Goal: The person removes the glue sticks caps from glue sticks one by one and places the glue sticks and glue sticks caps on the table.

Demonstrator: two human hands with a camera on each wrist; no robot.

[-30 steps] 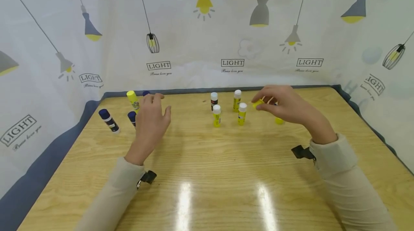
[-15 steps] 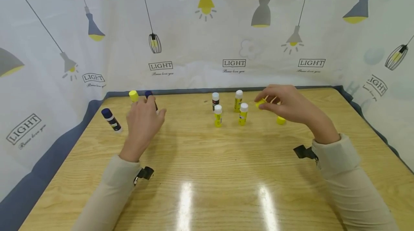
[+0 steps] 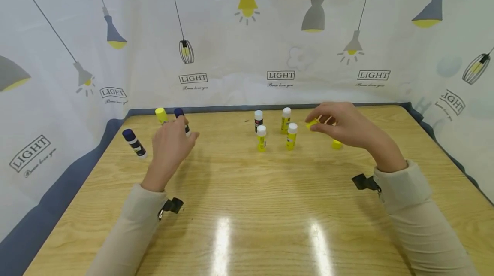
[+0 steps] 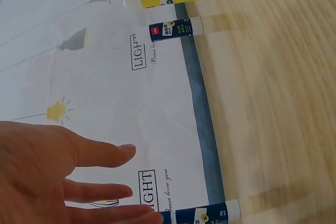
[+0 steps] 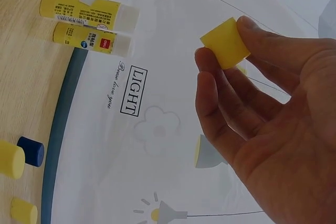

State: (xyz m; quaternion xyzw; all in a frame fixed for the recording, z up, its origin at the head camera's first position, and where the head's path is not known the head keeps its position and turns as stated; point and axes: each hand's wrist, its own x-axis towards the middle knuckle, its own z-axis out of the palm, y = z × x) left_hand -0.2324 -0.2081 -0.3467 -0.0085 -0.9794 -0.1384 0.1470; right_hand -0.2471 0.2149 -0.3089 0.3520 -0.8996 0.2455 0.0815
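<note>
My right hand pinches a small yellow glue stick cap between thumb and fingertips, raised above the table. My left hand hovers among the capped glue sticks at the left, its fingers extended and thumb apart. In the left wrist view a navy glue stick overlaps its fingertips. Around this hand stand a navy glue stick, a yellow-capped one and a navy-capped one behind the fingers. Nearest my right hand are yellow glue sticks with white tops.
More white-topped glue sticks stand mid-table, one dark and others yellow. Loose caps lie by my right hand: yellow, navy and another yellow. A lamp-print cloth hangs behind the wooden table.
My left hand has shifted left, hiding a navy glue stick seen earlier and uncovering more of the one at the back. My right hand still holds the yellow cap, nearly unmoved.
</note>
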